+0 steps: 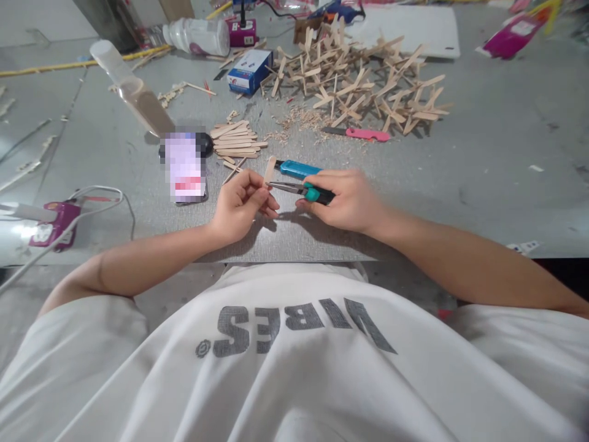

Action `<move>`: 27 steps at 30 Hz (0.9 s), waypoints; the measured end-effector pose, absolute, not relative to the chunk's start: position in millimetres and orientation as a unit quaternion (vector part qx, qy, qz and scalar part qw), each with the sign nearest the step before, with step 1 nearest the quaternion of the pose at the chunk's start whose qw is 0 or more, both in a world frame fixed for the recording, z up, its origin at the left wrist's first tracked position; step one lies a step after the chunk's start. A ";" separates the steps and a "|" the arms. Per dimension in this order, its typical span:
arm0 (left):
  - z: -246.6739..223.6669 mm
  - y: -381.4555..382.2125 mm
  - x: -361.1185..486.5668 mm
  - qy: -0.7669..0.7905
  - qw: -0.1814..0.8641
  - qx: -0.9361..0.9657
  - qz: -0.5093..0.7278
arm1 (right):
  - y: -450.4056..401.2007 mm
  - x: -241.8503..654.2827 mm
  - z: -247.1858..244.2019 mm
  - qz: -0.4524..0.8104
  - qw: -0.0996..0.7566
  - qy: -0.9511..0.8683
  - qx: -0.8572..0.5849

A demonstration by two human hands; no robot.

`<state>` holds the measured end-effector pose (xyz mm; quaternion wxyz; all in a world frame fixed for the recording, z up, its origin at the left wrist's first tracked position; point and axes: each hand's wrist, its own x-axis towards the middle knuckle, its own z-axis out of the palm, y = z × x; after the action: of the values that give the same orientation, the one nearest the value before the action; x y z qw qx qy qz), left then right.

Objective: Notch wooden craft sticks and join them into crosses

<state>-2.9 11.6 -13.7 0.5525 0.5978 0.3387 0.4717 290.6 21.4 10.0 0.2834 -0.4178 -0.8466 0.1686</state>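
My left hand [242,205] pinches a wooden craft stick [270,169], whose rounded end points up and away from me. In my right hand [343,199] are needle-nose pliers [289,188] with black and teal handles. Their jaw tips reach the stick beside my left fingertips; whether they grip it I cannot tell. Just beyond the pliers lies a blue utility knife [299,169]. A stack of flat craft sticks [237,141] sits past my left hand, with a couple of loose sticks [235,167] nearer to it.
A large heap of star-shaped stick pieces [354,80] fills the back, with wood chips [299,120] and a pink folding knife [368,134] before it. A phone [186,166], a bottle [138,92], a blue box [251,70] and a corded purple power socket [55,224] stand leftward.
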 end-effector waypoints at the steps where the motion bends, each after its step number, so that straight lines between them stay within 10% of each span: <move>1: -15.0 12.9 -3.0 0.336 0.536 0.601 0.488 | 21.3 290.9 10.8 0.159 0.279 -0.849 -0.421; 27: -17.4 33.5 -5.5 0.313 0.551 0.568 0.525 | 22.1 278.5 34.4 0.472 0.190 -0.721 -0.470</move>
<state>-5.5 33.5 -17.4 0.5510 0.5683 0.3128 0.5250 278.5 22.1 34.4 0.1898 -0.4703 -0.7213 0.4717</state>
